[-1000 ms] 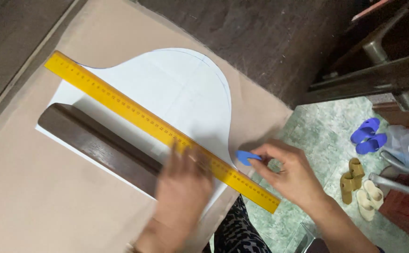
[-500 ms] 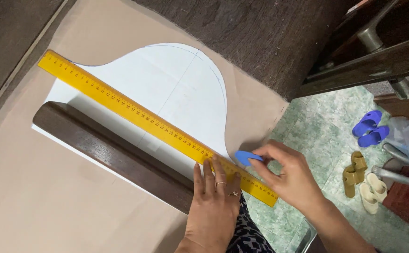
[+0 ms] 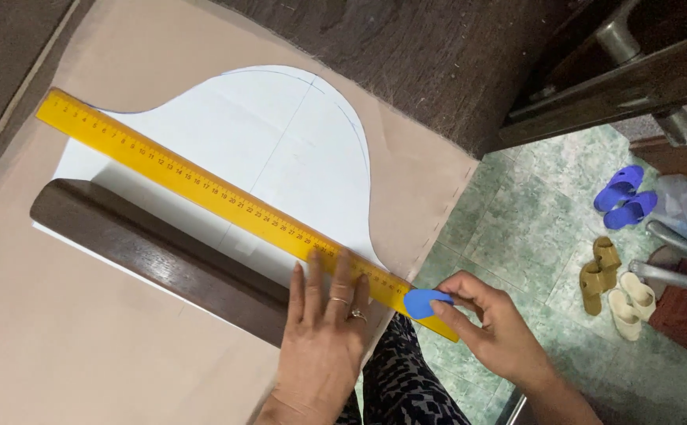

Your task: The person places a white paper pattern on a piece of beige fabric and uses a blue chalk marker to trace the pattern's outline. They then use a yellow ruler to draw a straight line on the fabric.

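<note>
My long yellow ruler (image 3: 225,201) lies diagonally across the white curved paper pattern (image 3: 280,149), which rests on tan fabric (image 3: 83,346); a dark wooden bar (image 3: 154,256) lies before the ruler.

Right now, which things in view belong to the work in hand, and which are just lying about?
In use:
left hand pressing the yellow ruler
right hand pinching the blue chalk at the ruler's end
white paper pattern
tan fabric
dark wooden bar lying on the pattern

Lying about:
blue slippers
tan sandals
cream sandals
</note>
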